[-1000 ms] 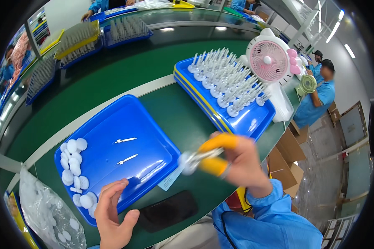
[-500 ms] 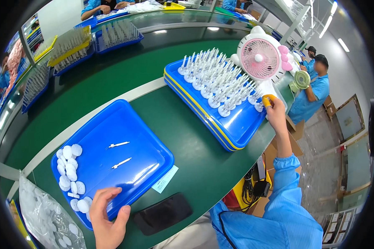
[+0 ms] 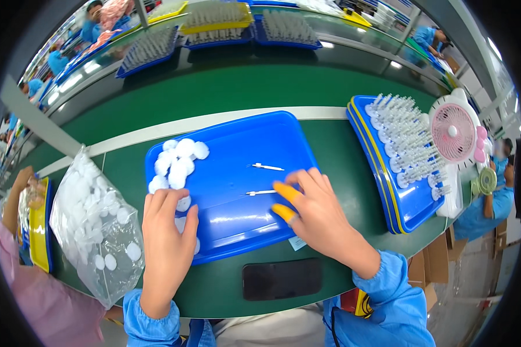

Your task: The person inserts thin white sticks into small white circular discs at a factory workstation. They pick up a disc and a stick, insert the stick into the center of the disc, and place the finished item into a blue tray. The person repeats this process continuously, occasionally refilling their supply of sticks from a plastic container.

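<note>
A shallow blue tray [image 3: 231,150] lies before me on the green table. Over its left part, my left hand [image 3: 167,237] is open, with thumb and fingers apart around a cluster of white round pads [image 3: 185,148]. Its fingertips are close to the pads; whether they touch one is unclear. My right hand [image 3: 315,214] has yellow finger covers on thumb and index finger. Those two are apart, the index tip at the end of a thin white stick-like piece with fine wires [image 3: 258,193]. A similar piece [image 3: 268,167] lies farther back in the tray.
Stacked blue and yellow trays [image 3: 408,214] at right carry rows of upright white pieces [image 3: 408,141]. Beyond are a pink-white fan [image 3: 452,132] and a small green fan [image 3: 484,181]. A black phone [image 3: 282,279] lies in front. At left are a clear bag of pads [image 3: 92,208] and a co-worker's pink sleeve [image 3: 43,301].
The view has swung right-to-left, placing the tray centrally. My right hand has moved from the upright pieces on the tray stack to the stick in the blue tray. My left hand has moved to the pads.
</note>
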Demonstrator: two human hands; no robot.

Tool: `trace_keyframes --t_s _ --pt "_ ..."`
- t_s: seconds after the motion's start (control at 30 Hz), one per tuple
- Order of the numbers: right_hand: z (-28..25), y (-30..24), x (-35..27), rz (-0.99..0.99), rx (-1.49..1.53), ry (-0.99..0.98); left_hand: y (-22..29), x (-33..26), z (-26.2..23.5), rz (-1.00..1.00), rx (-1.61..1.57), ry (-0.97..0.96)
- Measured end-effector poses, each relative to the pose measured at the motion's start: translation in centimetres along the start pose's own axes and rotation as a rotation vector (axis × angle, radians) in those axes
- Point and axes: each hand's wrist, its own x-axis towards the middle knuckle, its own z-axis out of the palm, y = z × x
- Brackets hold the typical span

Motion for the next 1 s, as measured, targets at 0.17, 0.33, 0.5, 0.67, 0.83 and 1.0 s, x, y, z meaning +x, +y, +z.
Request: trace_keyframes --t_s 0.17,0.33,0.5,0.67,0.83,1.0 --pt "3.7 1.2 3.4 -0.051 -0.041 0.0 -1.9 -0.1 -1.6 -0.029 -0.039 0.188" --pt "3.0 0.0 0.9 -0.176 0.054 -0.053 -3.6 -1.2 -4.4 0.01 -0.16 0.362" --pt "3.7 0.8 -0.4 -0.059 0.172 0.051 -6.4 -0.5 -14.7 -0.082 0.013 0.709" --pt "2.4 1.2 -0.8 -0.046 0.174 0.05 -7.6 4.6 -23.2 0.032 0.179 0.83" --pt "2.6 1.2 -1.0 -0.054 0.151 0.053 -4.8 15.1 -29.1 0.145 0.121 0.942" --pt "2.7 1.1 -1.0 -0.025 0.166 0.017 -1.0 30.1 -33.8 0.251 0.241 1.0"
